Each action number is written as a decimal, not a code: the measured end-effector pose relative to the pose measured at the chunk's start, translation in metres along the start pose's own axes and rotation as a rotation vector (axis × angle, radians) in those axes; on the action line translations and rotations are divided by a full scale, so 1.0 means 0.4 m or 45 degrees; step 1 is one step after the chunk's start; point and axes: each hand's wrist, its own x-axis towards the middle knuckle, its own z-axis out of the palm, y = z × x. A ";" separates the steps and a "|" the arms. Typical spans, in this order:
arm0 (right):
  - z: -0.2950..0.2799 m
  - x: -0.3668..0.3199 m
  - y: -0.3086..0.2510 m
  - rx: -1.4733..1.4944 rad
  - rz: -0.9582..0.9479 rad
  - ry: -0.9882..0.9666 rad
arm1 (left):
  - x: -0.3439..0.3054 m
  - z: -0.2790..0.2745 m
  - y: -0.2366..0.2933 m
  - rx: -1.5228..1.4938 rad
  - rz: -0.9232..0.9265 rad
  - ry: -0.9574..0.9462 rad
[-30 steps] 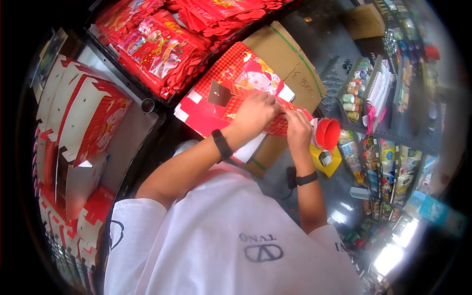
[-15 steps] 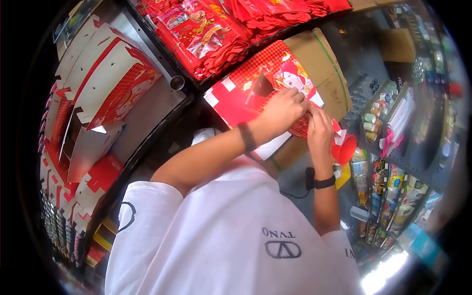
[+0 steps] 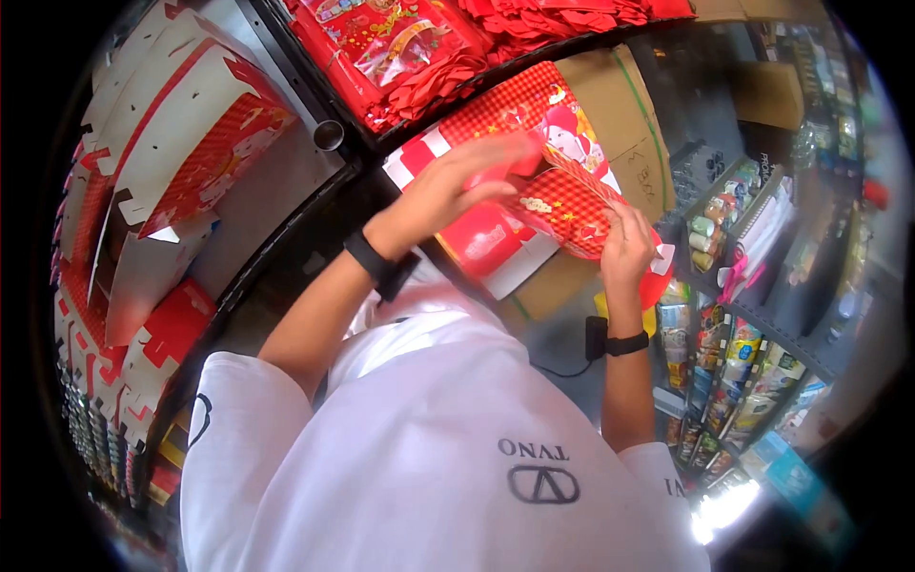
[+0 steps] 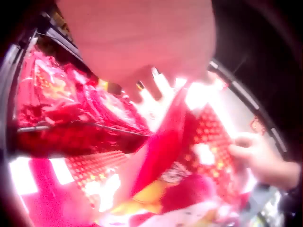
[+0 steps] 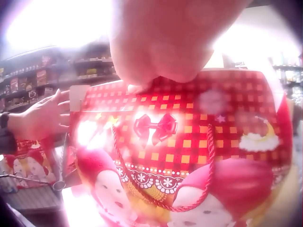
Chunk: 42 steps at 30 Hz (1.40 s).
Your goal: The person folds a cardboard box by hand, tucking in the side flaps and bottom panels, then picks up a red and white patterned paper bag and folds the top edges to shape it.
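Observation:
A red checked cardboard gift box (image 3: 577,214) with cartoon faces, a bow print and a red rope handle (image 5: 210,156) stands partly unfolded before me. My right hand (image 3: 627,246) pinches its upper edge at the right side; in the right wrist view the fingers sit at the top rim above the bow. On the box's left side, my left hand (image 3: 457,186) has its fingers extended, and they look straight in the right wrist view too. Under the box lies another flat red printed cardboard piece (image 3: 477,238), on a brown carton (image 3: 624,133).
Red packaged goods (image 3: 400,57) fill a black-edged bin at the far side. Several printed box blanks (image 3: 181,133) stand at the left. On the right are shelves with rolls (image 3: 710,234) and pink scissors (image 3: 739,276). A red cup-like piece (image 3: 656,286) lies partly behind my right hand.
My left hand has come away from beside the right hand, moving left with its fingers straightening. The box now shows more of its checked side. My right hand keeps hold of its edge.

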 end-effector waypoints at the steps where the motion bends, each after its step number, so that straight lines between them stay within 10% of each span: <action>1: -0.001 0.002 0.004 -0.006 0.007 -0.006 | 0.010 -0.006 -0.032 -0.060 -0.024 -0.115; 13: 0.001 0.012 -0.003 -0.126 0.000 0.003 | 0.065 0.028 -0.061 -0.327 -0.230 -0.119; 21: -0.006 0.022 -0.026 -0.172 -0.140 -0.017 | 0.034 0.128 -0.053 -0.627 -0.383 0.292; 30: 0.001 0.018 -0.028 -0.129 -0.107 0.048 | -0.008 0.189 -0.115 -0.615 -0.593 0.110; 42: -0.006 0.003 -0.023 -0.176 -0.133 -0.032 | 0.008 0.193 -0.067 -0.083 -0.160 0.159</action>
